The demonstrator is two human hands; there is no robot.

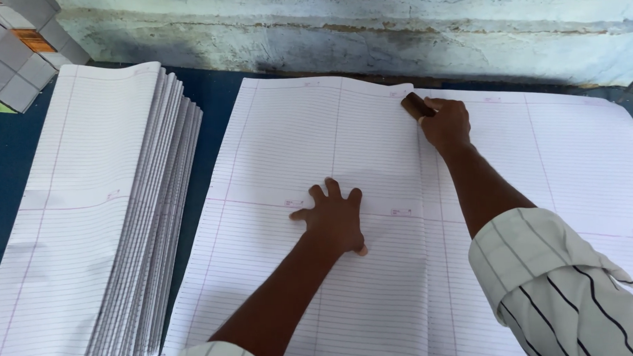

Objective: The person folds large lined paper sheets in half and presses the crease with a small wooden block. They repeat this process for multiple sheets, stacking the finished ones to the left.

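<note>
A large ruled paper sheet [287, 151] lies folded over a wider ruled sheet [575, 162] on a dark blue table. My left hand [334, 216] presses flat on the folded sheet, fingers spread. My right hand [446, 123] grips a small brown wooden block [416, 106] and holds it on the fold edge near the far end of the sheet. My right sleeve is white with dark stripes, rolled up at the forearm.
A tall stack of folded ruled sheets [86, 221] stands at the left. Grey and white boxes [14, 48] sit at the far left corner. A worn pale wall [367, 29] runs along the back edge of the blue table [7, 150].
</note>
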